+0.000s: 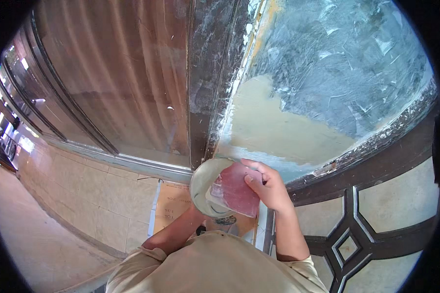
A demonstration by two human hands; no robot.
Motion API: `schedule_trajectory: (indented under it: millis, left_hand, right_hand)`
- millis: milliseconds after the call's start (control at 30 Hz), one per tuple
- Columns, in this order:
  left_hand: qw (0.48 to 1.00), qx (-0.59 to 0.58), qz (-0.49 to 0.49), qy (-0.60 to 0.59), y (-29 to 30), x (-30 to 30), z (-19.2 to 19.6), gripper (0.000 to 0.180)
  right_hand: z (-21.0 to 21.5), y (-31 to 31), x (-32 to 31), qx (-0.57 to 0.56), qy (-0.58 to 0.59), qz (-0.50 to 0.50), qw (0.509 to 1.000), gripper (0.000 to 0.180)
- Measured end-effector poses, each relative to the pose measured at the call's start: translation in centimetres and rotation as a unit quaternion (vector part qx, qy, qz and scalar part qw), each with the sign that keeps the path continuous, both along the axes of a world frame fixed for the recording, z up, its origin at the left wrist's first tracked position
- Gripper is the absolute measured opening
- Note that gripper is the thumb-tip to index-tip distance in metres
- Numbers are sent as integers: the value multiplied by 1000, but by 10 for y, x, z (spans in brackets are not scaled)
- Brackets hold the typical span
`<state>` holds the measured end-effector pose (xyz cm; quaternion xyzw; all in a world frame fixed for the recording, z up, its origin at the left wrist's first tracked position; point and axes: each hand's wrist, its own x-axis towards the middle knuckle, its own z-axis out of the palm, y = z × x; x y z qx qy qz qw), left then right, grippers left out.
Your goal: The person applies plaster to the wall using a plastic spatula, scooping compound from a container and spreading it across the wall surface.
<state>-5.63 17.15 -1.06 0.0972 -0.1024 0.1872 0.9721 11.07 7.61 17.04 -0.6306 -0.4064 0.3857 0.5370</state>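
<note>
Tiled floor (102,202) below, brown door (112,93) to your left, partly coated panel (327,78) to your right. Nearest: your left hand (196,215) is under the pale bowl (198,183), mostly hidden; can't tell if its fingers grip or just support. Your right hand (270,188) pinches the red scraper (238,185), thumb on top, blade over the bowl's mouth. Step looks like loading or working the filler; next move probably calls for 1 level blade edge, laid flat where the coat ends. Bowl: pale filler (209,196) at the blade edge; scraper blocks the rest, amount unclear. Cardboard (165,215) on the floor past it. Farther: beige coat (274,129) low on the panel, streaky grey-blue above.
</note>
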Motion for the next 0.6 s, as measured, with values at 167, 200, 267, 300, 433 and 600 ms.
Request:
schedule_trajectory:
  millis: [167, 200, 267, 300, 433, 600]
  left_hand:
    - [1000, -10, 15, 13, -5, 15, 7, 62]
    - [1000, -12, 17, 15, -4, 16, 8, 62]
    - [999, -16, 24, 20, -1, 5, 7, 62]
    - [999, -17, 28, 23, -2, 8, 7, 62]
    - [999, -21, 37, 31, -3, 6, 7, 62]
    - [998, -25, 41, 40, 3, 10, 11, 62]
  right_hand:
    - [5, -3, 18, 8, -123, -31, 992, 36]
    - [5, -2, 17, 7, -124, -30, 992, 36]
    - [4, 2, 11, 43, -200, 8, 979, 36]
    - [19, 3, 4, -62, -204, 48, 976, 35]
    - [7, 0, 15, 25, -176, -29, 984, 35]
    - [7, -1, 17, 58, -207, -23, 976, 36]
